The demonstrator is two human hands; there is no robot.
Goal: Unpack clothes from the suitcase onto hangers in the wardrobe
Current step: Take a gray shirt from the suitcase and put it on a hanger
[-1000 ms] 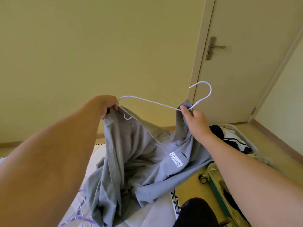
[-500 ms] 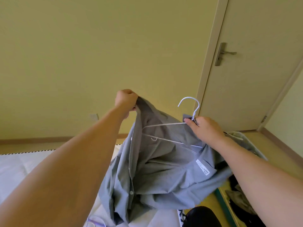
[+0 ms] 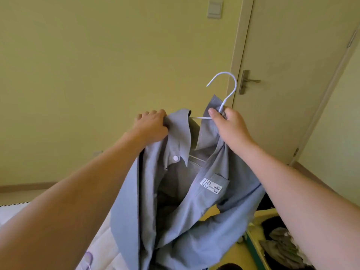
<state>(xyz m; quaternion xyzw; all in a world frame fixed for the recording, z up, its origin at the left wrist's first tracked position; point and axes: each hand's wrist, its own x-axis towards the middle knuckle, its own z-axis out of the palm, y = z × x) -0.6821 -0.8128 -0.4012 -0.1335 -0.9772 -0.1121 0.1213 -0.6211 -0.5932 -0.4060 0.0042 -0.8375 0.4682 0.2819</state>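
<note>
In the head view, the grey shirt (image 3: 181, 191) is held up before the far wall. Its left shoulder is gripped by the left hand (image 3: 153, 124); the white hanger (image 3: 224, 94) is pinched at its neck, with collar cloth, by the right hand (image 3: 228, 125). If the left shoulder is released unseated, the shirt could slide off towards the open suitcase (image 3: 259, 248), near right.
</note>
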